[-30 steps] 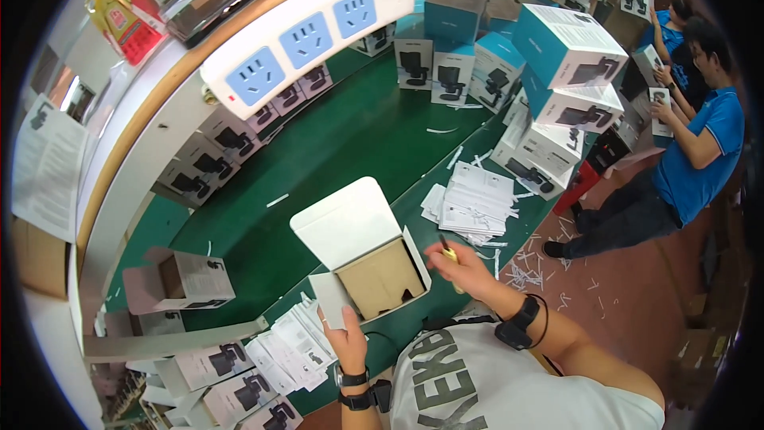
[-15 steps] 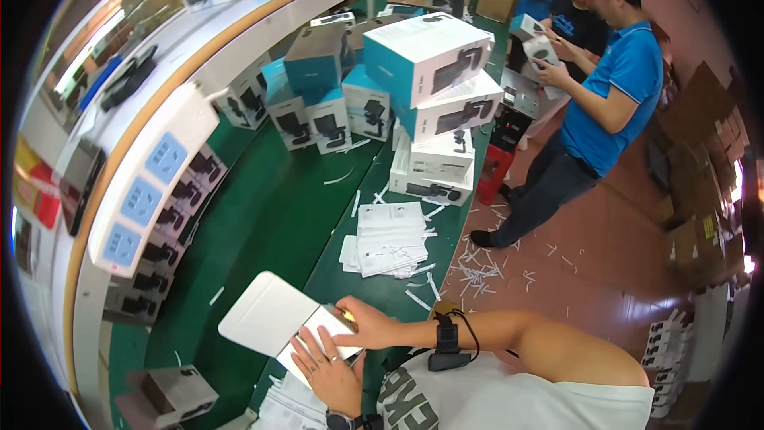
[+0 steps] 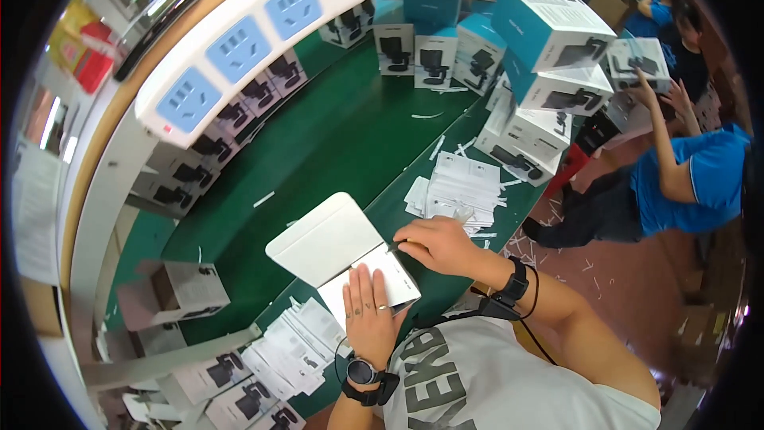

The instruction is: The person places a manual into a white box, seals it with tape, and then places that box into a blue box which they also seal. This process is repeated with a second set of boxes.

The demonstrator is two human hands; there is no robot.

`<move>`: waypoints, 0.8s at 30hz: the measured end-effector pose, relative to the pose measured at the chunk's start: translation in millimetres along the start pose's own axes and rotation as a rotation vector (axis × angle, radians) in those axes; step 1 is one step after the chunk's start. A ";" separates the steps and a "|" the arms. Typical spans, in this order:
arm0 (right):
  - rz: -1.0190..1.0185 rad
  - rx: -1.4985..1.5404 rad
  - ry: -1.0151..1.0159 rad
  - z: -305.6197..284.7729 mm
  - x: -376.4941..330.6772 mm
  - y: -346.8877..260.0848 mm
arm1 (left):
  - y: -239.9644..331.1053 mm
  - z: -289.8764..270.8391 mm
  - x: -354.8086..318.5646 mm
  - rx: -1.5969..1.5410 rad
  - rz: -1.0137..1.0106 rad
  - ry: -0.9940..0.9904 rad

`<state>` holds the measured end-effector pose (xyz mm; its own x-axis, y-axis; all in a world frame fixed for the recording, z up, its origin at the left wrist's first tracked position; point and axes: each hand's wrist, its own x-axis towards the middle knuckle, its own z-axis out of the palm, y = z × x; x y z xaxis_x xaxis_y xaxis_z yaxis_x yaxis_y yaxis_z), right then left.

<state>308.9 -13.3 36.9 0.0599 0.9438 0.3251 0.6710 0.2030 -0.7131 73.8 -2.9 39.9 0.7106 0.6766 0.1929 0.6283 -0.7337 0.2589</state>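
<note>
On the green table in front of me stands a white carton (image 3: pixel 406 296) with its lid flap (image 3: pixel 322 237) folded open to the left. My left hand (image 3: pixel 371 308) lies flat, fingers stretched, over the white surface in the carton's opening. At the carton's far right corner, my right hand (image 3: pixel 439 244) is closed, its fingertips pinching a small dark thing too hidden to name. Just beyond the right hand sits a pile of white leaflets (image 3: pixel 464 183). Another pile of leaflets (image 3: pixel 294 346) lies left of my left wrist.
Blue-and-white product boxes (image 3: pixel 549 28) are stacked at the far right of the table. A white power strip (image 3: pixel 255 40) runs along the shelf at upper left. An open box (image 3: pixel 187 291) lies at left. A person in a blue shirt (image 3: pixel 684 183) stands at right, holding a box.
My right hand has moved off the carton's middle to its far right corner. My left hand still rests on the carton. The view has swung, shifting the scene; the co-worker's box is raised.
</note>
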 end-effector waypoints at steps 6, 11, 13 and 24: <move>-0.057 -0.188 -0.009 6.6 15.2 -3.9 | -2.9 -2.6 -3.5 -0.018 0.012 0.036; -0.112 -0.171 -0.009 8.3 16.9 1.5 | -1.8 -2.8 -5.0 -0.017 0.015 0.037; -0.102 -0.091 -0.121 1.8 15.6 2.9 | -2.9 -2.7 -6.2 -0.021 0.014 0.037; -0.214 -0.112 -0.076 6.8 18.0 3.7 | -6.6 -5.1 -7.2 -0.040 0.012 0.044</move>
<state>307.5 6.2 35.9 -0.1451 0.9003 0.4104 0.7405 0.3739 -0.5584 63.0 -2.6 41.6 0.7029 0.6706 0.2371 0.6059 -0.7391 0.2943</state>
